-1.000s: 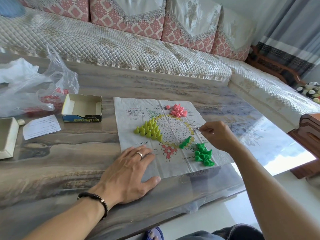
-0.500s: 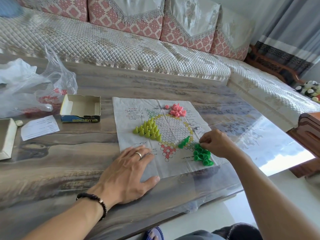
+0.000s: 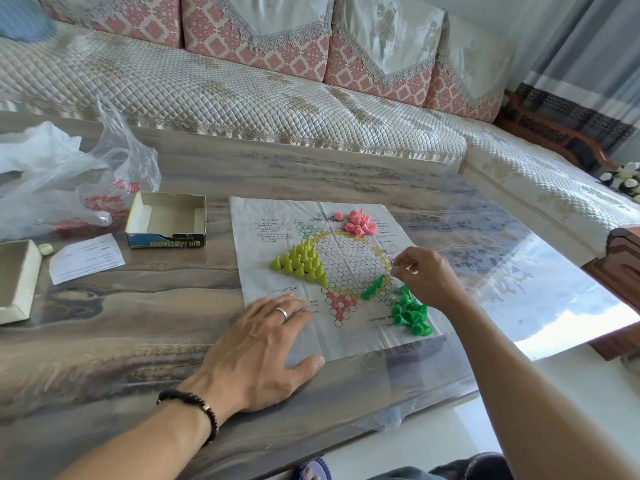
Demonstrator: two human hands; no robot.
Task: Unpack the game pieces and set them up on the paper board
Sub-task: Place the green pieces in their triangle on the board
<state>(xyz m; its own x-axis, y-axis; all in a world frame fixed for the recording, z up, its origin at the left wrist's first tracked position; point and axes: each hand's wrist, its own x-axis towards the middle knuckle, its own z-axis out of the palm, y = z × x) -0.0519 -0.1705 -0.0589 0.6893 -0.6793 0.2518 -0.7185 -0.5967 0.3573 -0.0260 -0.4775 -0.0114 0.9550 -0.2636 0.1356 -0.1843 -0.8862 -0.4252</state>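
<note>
- Right hand (image 3: 427, 277), head view, hovers at 3 o'clock of the paper board (image 3: 346, 271), fingertips pinched together, apparently on a green piece, though it is too small to be sure.
- Left hand (image 3: 263, 348) lies flat and relaxed on the board's 7 o'clock corner, pinning it.
- Loose green pieces (image 3: 410, 315) sit heaped at 5 o'clock, a few green ones (image 3: 372, 289) standing; yellow pieces (image 3: 301, 265) ranked at 9, pink pieces (image 3: 360, 223) piled at 12.
- My call: set each piece upright on its circle, lower gently, and avoid nudging neighbours.
</note>
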